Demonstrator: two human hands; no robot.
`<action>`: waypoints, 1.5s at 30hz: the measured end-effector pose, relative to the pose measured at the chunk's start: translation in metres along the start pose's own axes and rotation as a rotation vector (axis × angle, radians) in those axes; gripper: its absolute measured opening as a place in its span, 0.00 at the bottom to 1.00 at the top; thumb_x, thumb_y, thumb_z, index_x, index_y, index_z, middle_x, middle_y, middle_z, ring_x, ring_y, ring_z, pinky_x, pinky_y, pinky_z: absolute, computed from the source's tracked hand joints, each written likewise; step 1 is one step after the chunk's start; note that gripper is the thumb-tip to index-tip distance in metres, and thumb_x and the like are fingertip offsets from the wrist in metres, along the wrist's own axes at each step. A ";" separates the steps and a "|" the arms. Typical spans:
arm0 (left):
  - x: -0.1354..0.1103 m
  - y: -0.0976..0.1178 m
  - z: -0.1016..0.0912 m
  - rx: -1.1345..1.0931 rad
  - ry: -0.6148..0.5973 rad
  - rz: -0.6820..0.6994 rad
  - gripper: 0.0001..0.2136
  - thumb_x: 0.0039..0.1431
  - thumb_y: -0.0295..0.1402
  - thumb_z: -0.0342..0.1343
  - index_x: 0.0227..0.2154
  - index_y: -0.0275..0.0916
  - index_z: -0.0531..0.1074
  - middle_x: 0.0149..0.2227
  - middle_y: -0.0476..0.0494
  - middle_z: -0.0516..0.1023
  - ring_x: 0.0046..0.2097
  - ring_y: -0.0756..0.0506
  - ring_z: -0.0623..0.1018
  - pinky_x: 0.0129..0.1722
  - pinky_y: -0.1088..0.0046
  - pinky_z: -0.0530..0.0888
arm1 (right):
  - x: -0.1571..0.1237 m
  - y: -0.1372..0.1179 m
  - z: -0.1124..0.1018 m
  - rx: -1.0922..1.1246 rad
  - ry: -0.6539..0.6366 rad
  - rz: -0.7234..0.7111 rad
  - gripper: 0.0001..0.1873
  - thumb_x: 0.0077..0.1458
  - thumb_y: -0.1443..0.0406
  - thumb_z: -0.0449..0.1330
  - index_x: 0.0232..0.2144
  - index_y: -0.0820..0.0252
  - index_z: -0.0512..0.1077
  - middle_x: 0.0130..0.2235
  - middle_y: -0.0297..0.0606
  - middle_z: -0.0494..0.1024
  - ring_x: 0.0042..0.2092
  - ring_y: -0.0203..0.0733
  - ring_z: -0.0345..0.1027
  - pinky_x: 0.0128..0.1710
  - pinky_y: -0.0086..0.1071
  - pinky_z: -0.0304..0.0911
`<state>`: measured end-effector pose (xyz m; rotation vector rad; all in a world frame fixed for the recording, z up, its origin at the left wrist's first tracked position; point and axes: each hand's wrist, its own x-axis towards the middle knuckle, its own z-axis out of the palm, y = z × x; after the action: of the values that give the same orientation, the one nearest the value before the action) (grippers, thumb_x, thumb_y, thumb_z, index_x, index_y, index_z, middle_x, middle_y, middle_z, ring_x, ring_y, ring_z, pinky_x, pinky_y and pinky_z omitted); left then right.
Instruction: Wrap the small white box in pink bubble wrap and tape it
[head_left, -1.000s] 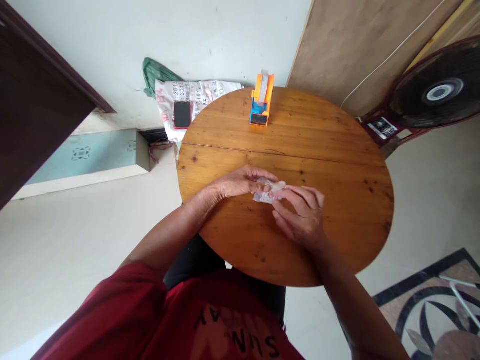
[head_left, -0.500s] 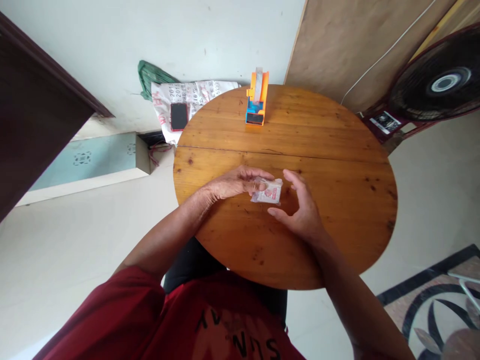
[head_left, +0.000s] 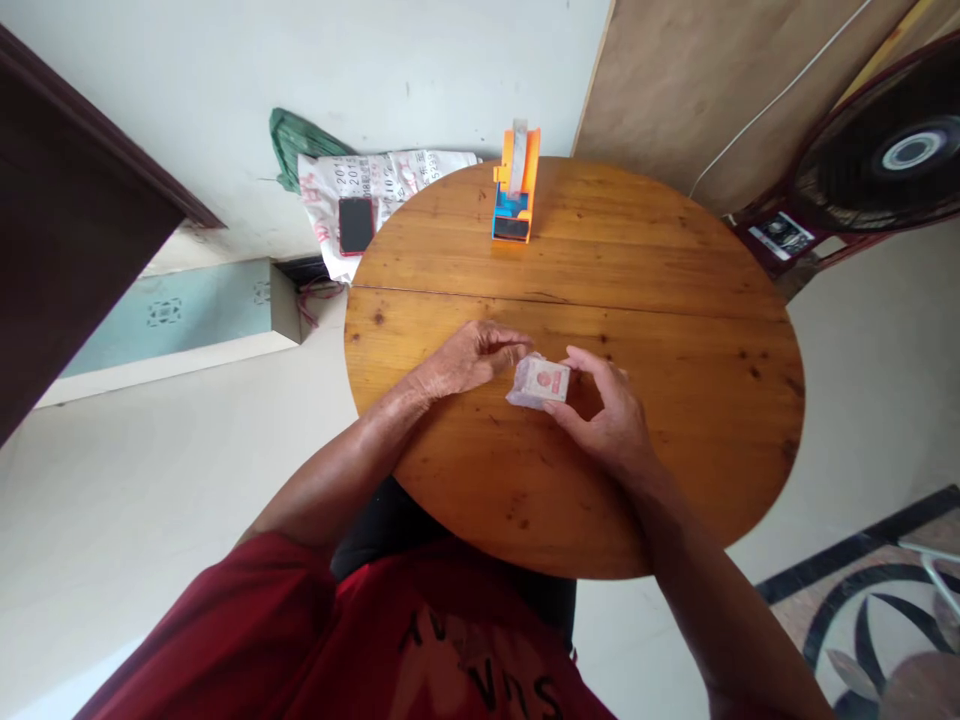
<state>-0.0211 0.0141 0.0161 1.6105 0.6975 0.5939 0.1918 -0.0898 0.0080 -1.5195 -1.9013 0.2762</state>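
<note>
A small white box with red print (head_left: 550,380) sits inside a clear plastic bag (head_left: 523,388), just above or on the round wooden table. My right hand (head_left: 609,410) grips the box by its right end, thumb below and fingers above. At the bag's upper left corner, my left hand (head_left: 480,358) has its thumb and forefinger closed together, seemingly pinching the plastic. The loose end of the bag points left, towards that hand.
An orange and blue tape dispenser (head_left: 514,190) stands at the far side of the wooden table (head_left: 660,270). Beyond the left edge lie a dark phone (head_left: 356,226), a printed white sack (head_left: 319,190) and a green bag (head_left: 304,145). A fan (head_left: 892,150) stands at the right.
My right hand has closed on the right end of the box. My left thumb and fingers have come off the box's face and moved to the bag's upper left corner.
</note>
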 end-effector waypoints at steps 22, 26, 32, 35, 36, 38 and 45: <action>0.005 -0.009 0.007 -0.214 -0.052 0.055 0.15 0.54 0.41 0.68 0.40 0.36 0.81 0.36 0.45 0.80 0.35 0.50 0.77 0.37 0.75 0.75 | 0.003 -0.003 -0.008 -0.138 0.050 -0.290 0.15 0.58 0.60 0.64 0.48 0.51 0.76 0.56 0.45 0.76 0.55 0.55 0.71 0.53 0.51 0.64; 0.005 -0.008 0.008 -0.231 -0.070 0.060 0.15 0.54 0.42 0.69 0.38 0.36 0.81 0.35 0.45 0.80 0.35 0.51 0.77 0.38 0.75 0.75 | 0.002 -0.002 -0.010 -0.162 0.087 -0.378 0.13 0.57 0.61 0.65 0.46 0.50 0.77 0.56 0.45 0.76 0.56 0.57 0.71 0.53 0.53 0.64; 0.004 -0.006 0.005 -0.263 0.027 0.060 0.16 0.55 0.43 0.68 0.39 0.35 0.80 0.36 0.45 0.81 0.36 0.50 0.79 0.39 0.75 0.75 | 0.002 0.005 -0.018 0.182 0.236 -0.109 0.18 0.59 0.62 0.61 0.53 0.49 0.73 0.57 0.43 0.74 0.58 0.55 0.70 0.59 0.53 0.64; 0.004 -0.006 0.004 -0.262 0.065 0.062 0.17 0.55 0.44 0.68 0.39 0.35 0.80 0.35 0.45 0.81 0.35 0.50 0.79 0.38 0.76 0.74 | 0.003 0.009 -0.015 0.218 0.184 -0.047 0.22 0.58 0.60 0.62 0.55 0.50 0.71 0.58 0.44 0.74 0.61 0.56 0.67 0.60 0.55 0.63; 0.004 -0.006 0.004 -0.258 0.067 0.057 0.17 0.55 0.44 0.68 0.39 0.35 0.80 0.34 0.45 0.82 0.34 0.51 0.79 0.38 0.76 0.74 | 0.003 0.009 -0.013 0.213 0.143 -0.036 0.24 0.57 0.59 0.63 0.56 0.51 0.70 0.59 0.45 0.73 0.62 0.57 0.66 0.60 0.55 0.63; 0.004 -0.006 0.004 -0.252 0.059 0.038 0.17 0.54 0.44 0.68 0.39 0.35 0.80 0.34 0.45 0.82 0.34 0.51 0.79 0.38 0.76 0.74 | 0.003 0.009 -0.008 0.203 0.058 -0.024 0.30 0.55 0.57 0.65 0.59 0.51 0.67 0.61 0.47 0.72 0.62 0.58 0.65 0.60 0.56 0.62; 0.004 -0.009 0.002 -0.284 -0.039 -0.003 0.18 0.53 0.41 0.68 0.43 0.35 0.79 0.37 0.43 0.83 0.35 0.49 0.80 0.38 0.74 0.74 | 0.003 0.008 0.003 0.174 -0.086 0.001 0.43 0.50 0.55 0.68 0.65 0.52 0.58 0.62 0.51 0.71 0.59 0.58 0.69 0.59 0.57 0.62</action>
<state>-0.0173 0.0165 0.0067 1.3535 0.5598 0.6280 0.1959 -0.0837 0.0025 -1.4127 -1.8897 0.5017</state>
